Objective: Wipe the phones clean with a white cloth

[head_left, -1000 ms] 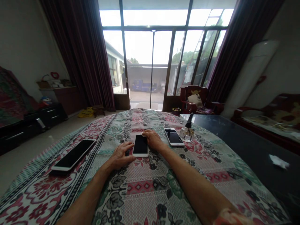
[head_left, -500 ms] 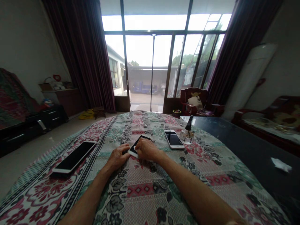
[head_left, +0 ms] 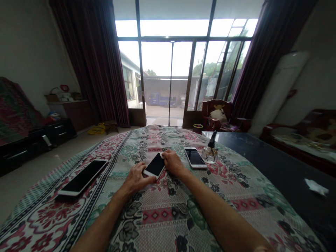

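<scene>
A white-framed smartphone (head_left: 155, 166) with a dark screen lies slanted on the flowered tablecloth between my hands. My left hand (head_left: 138, 176) grips its near left corner, the thumb along the bottom edge and the fingers at the left side. At the far right corner is my right hand (head_left: 172, 163), fingers pinched together on a small white wipe (head_left: 163, 155) that is mostly hidden by them. Just right of it rests a second white phone (head_left: 194, 157), beside a clear bottle with a black top (head_left: 210, 150). A large white-framed tablet (head_left: 82, 177) lies to the left.
The round table wears a patterned cloth (head_left: 157, 213). A dark glossy table (head_left: 252, 154) adjoins on the right, with a crumpled white tissue (head_left: 316, 186) on it. Beyond stand a wooden armchair (head_left: 216, 105) and glass doors (head_left: 157, 87).
My right hand has moved from the phone's near part to its far right corner, uncovering the screen. My left thumb now lies along the phone's bottom edge.
</scene>
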Demonstrator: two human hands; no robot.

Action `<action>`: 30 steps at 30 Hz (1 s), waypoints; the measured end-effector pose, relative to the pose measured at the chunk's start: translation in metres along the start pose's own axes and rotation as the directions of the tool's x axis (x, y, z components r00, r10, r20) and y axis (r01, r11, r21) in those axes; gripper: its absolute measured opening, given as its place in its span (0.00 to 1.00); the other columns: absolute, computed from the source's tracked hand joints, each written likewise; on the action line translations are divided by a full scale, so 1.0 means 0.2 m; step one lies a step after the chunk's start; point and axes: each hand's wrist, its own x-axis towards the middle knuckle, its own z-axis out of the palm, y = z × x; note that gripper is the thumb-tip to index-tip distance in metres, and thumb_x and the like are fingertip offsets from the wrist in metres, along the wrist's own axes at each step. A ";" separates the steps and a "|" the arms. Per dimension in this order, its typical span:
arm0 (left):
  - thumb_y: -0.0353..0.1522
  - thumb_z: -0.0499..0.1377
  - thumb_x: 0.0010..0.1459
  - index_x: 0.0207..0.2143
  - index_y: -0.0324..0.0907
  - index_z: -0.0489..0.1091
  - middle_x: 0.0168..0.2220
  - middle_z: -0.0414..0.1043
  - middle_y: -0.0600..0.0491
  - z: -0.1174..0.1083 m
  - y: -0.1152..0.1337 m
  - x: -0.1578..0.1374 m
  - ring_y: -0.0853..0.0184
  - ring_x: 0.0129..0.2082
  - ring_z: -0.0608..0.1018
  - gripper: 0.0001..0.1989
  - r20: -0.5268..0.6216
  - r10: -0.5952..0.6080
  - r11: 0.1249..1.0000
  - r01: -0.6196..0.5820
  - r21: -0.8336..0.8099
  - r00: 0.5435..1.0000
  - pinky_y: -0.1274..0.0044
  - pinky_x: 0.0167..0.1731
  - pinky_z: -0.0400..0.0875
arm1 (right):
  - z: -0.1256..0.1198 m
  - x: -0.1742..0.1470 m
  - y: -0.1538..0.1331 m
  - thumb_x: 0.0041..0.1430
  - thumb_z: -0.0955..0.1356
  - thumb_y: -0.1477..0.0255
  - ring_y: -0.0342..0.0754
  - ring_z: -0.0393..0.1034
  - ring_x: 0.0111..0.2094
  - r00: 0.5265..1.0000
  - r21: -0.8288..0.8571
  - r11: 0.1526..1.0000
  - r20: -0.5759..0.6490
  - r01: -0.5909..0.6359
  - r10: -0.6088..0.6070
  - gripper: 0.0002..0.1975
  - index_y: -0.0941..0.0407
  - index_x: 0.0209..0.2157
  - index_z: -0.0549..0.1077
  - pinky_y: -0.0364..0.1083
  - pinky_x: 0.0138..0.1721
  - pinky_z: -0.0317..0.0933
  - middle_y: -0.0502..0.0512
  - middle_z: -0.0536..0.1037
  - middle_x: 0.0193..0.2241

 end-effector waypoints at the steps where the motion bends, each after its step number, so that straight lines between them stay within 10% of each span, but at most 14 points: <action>1: 0.48 0.64 0.43 0.43 0.35 0.74 0.56 0.68 0.36 0.02 0.01 0.00 0.45 0.58 0.68 0.30 -0.018 -0.005 1.000 0.006 0.030 1.000 0.63 0.58 0.62 | 0.01 0.00 0.02 0.61 0.61 0.80 0.48 0.66 0.47 1.000 0.001 1.000 -0.020 -0.016 0.016 0.16 0.58 0.44 0.76 0.43 0.48 0.57 0.60 0.74 0.47; 13: 0.45 0.66 0.42 0.49 0.36 0.70 0.56 0.66 0.39 0.10 0.00 -0.01 0.49 0.57 0.69 0.33 -0.089 -0.005 0.995 0.014 0.097 0.996 0.63 0.57 0.62 | 0.04 0.00 -0.03 0.57 0.62 0.81 0.49 0.66 0.46 0.985 0.002 0.985 0.016 0.171 -0.171 0.15 0.56 0.38 0.78 0.45 0.50 0.56 0.57 0.76 0.45; 23: 0.44 0.66 0.44 0.56 0.37 0.69 0.64 0.59 0.38 0.00 -0.11 0.01 0.49 0.64 0.61 0.37 0.132 0.050 0.999 -0.047 -0.027 0.990 0.63 0.62 0.55 | 0.03 -0.03 -0.15 0.51 0.65 0.83 0.43 0.71 0.37 0.811 0.293 0.802 0.122 0.521 -0.572 0.13 0.55 0.31 0.80 0.41 0.41 0.61 0.52 0.80 0.35; 30: 0.44 0.68 0.42 0.53 0.40 0.71 0.63 0.61 0.40 -0.02 -0.12 0.01 0.48 0.63 0.63 0.35 0.118 0.073 0.995 -0.065 -0.073 0.990 0.62 0.61 0.57 | 0.01 0.02 0.01 0.55 0.63 0.82 0.48 0.71 0.42 0.979 0.085 0.977 0.021 0.198 -0.200 0.16 0.57 0.38 0.80 0.44 0.46 0.60 0.58 0.79 0.42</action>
